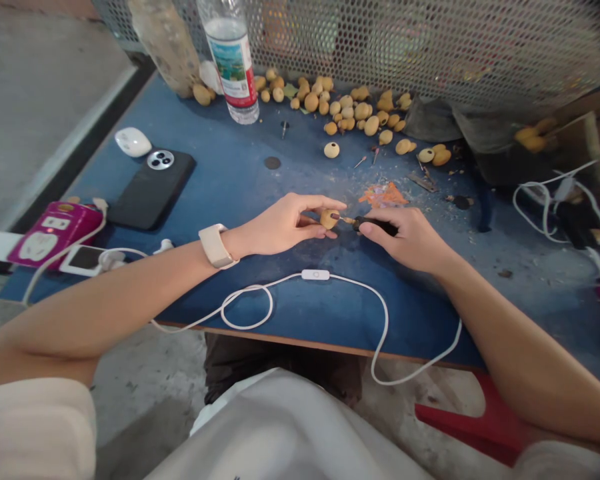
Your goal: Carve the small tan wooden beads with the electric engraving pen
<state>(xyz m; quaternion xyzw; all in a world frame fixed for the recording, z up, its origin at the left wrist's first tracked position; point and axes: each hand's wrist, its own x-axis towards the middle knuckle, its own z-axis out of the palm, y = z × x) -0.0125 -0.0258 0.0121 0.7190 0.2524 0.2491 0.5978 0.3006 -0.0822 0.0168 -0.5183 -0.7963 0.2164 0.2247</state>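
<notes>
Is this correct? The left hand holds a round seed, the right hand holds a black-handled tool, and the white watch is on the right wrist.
No: the head view shows the white watch on the left wrist, not the right. The left hand holds the round seed, and the right hand the black-handled tool.

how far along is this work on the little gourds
One gourd on the blue table already shows a round hole. The left hand holds another gourd against the small drill in the right hand. The heap of gourds behind looks left to do.
</notes>
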